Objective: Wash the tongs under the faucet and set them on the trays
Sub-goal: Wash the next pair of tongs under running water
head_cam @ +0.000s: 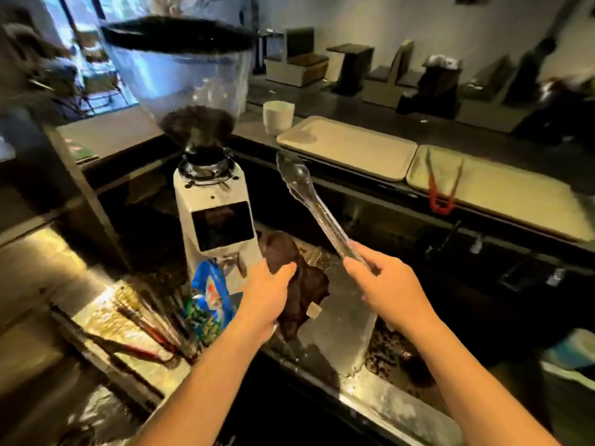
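Note:
My right hand (pixel 384 281) grips the handle end of clear plastic tongs (pixel 309 201), which point up and away toward the counter. My left hand (pixel 265 289) holds a dark brown cloth (pixel 299 284) over the metal sink area. Two beige trays lie side by side on the raised counter: the left tray (pixel 347 146) is bare, and the right tray (pixel 502 191) carries red-handled tongs (pixel 442 185) near its front edge. No faucet shows in this view.
A white coffee grinder (pixel 215 204) with a bean hopper stands just left of my hands. A white cup (pixel 277 116) sits behind the left tray. A blue packet (pixel 211 294) and several utensils (pixel 151 326) lie on the steel surface at left.

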Demonstrator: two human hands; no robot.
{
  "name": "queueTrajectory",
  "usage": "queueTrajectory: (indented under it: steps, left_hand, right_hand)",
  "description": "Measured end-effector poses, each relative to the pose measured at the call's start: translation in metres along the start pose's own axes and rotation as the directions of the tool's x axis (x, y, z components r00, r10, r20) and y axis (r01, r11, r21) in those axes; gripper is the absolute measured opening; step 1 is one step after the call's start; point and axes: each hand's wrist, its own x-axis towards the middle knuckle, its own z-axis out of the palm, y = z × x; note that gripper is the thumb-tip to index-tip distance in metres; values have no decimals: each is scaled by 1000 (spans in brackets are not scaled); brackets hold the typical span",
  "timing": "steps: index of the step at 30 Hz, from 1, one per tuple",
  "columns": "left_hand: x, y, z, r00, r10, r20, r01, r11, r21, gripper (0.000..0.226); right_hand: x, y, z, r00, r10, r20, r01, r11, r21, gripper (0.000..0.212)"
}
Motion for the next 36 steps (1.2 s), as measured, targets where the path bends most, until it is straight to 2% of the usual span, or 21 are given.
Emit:
queueTrajectory:
  steps: [2, 4, 7, 9, 14, 21, 24, 29, 33, 36]
  left_hand:
    - [12, 11, 30, 999, -16, 37, 15, 1000, 6, 8]
    - [24, 21, 58, 997, -13, 73, 11, 1000, 27, 15]
    - [41, 37, 94, 996, -20, 85, 14, 997, 71, 35]
    - [51, 47, 112, 995, -23, 97, 13, 994, 104, 39]
    - [68, 64, 148, 987, 0, 163, -19, 993, 116, 35]
    - [63, 82, 203, 944, -2, 329, -23, 997, 72, 16]
    - [53, 85, 236, 906, -31, 422, -7, 996, 87, 19]
    - [44, 77, 270, 862, -78, 501, 21, 993, 118, 20]
    - [48, 69, 277, 869, -92, 486, 35, 992, 124, 22]
    - [52, 66, 276, 872, -101, 479, 54, 992, 111, 22]
  right_hand:
    - [10, 11, -21, 999, 42, -21, -42, 999, -4, 69]
    - [23, 21, -40, 995, 94, -25, -94, 996, -6, 74]
    - [52, 35, -60, 988, 151, -30, -152, 987, -51, 64]
    - [73, 39, -71, 979, 194, -57, -197, 980, -40, 61]
    - [115, 40, -95, 929, 343, -142, -338, 939, 62, 68]
    - [126, 69, -141, 857, 383, -346, -379, 922, 81, 64]
    - [122, 94, -164, 812, 424, -400, -438, 897, 62, 68]
    - [125, 128, -183, 740, 554, -382, -550, 825, 130, 79]
    - [145, 145, -184, 693, 631, -347, -589, 774, 232, 80]
    - [161, 150, -181, 687, 642, -340, -601, 765, 232, 81]
